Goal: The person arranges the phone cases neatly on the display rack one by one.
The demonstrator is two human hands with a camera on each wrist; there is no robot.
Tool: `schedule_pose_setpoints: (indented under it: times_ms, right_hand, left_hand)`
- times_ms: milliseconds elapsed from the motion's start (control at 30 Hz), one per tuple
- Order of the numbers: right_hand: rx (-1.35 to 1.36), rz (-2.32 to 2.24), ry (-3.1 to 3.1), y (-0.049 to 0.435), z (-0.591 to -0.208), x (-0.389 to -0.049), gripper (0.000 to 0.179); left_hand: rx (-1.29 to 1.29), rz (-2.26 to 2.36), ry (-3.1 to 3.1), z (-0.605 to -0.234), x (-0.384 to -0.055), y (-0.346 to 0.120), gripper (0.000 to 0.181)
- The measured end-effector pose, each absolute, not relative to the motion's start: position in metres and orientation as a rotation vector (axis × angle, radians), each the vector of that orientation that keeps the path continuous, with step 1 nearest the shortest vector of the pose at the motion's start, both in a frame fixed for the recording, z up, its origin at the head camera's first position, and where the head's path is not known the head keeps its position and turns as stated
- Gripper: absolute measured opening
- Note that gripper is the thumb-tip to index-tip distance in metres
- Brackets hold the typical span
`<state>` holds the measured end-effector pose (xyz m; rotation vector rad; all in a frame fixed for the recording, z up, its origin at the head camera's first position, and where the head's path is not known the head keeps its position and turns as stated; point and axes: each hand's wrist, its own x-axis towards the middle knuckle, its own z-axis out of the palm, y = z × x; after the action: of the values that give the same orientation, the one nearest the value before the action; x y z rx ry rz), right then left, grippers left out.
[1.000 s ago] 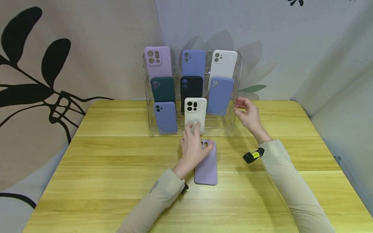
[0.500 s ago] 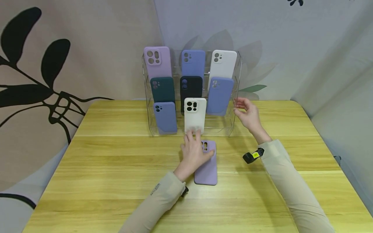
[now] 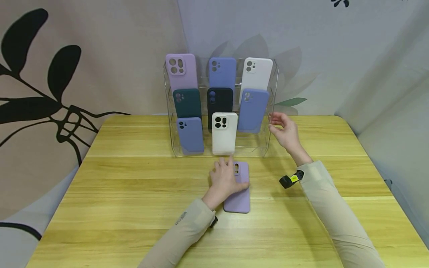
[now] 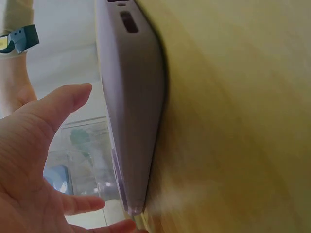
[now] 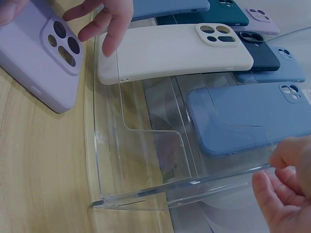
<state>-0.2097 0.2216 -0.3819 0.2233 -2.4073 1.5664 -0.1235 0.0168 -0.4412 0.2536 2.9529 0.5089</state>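
A light purple phone case [image 3: 237,203] lies on the table with its camera cut-outs toward the rack. My left hand [image 3: 223,182] hovers over it, fingers and thumb spread apart; in the left wrist view the thumb [image 4: 73,99] stands clear of the case's side. A clear acrylic rack [image 3: 249,152] stands upright behind, bearing phone cases on three tiers. My right hand [image 3: 286,134] pinches the rack's right side edge between thumb and fingers, as the right wrist view shows. A white phone case [image 3: 223,141] leans in the bottom middle slot, just beyond the left fingertips.
Beside the white case, a blue case [image 3: 190,136] fills the bottom left slot. Above are a dark green case [image 3: 187,103], a black case [image 3: 219,99] and another blue case [image 3: 253,111]. Purple, blue and white cases occupy the top tier. A patterned cloth [image 3: 134,56] hangs behind the table.
My left hand has drawn back from the white case toward me, over the purple case on the table. My right hand has stayed at the rack's side.
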Motion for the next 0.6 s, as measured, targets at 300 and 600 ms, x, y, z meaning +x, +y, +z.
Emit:
schedule_pose_setpoints:
  times_ms: [300, 600]
  right_hand:
    - [0.221, 1.552, -2.427, 0.211, -0.363, -0.196, 0.035]
    - [0.218, 1.574, -2.415, 0.212, -0.364, -0.197, 0.035]
  left_hand:
    - [0.286, 0.442, 2.925, -0.441, -0.125, 0.022, 0.090]
    - [0.236, 0.388, 2.882, -0.438, -0.130, 0.032, 0.088]
